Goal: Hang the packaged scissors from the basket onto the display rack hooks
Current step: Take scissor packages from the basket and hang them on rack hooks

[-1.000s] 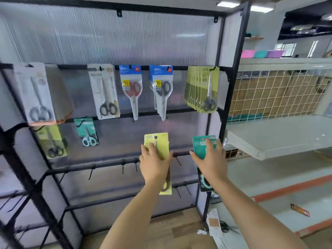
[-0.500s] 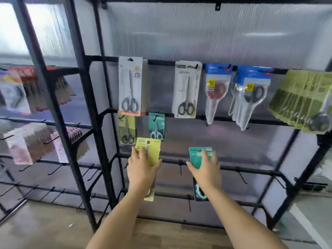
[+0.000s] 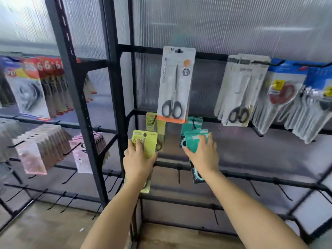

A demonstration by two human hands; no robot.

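Two packs raised to the black wire display rack point(image 3: 179, 167)

Left hand point(image 3: 138, 162) grips a yellow-green carded scissors pack point(image 3: 144, 143); right hand point(image 3: 202, 155), at three o'clock, grips teal carded packs point(image 3: 192, 141). Blind aiming could miss the hooks, dropping packs.

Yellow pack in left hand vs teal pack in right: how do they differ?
Colour: the yellow-green scissors pack against the teal scissors pack.
Holder: the left hand grips the yellow-green pack, the right hand the teal one.
Count: the yellow-green pack looks single; two teal card tops show, so perhaps two packs.
Shared: both are carded scissors held upright, each just below a hung pack of matching colour, neither yet on a hook.
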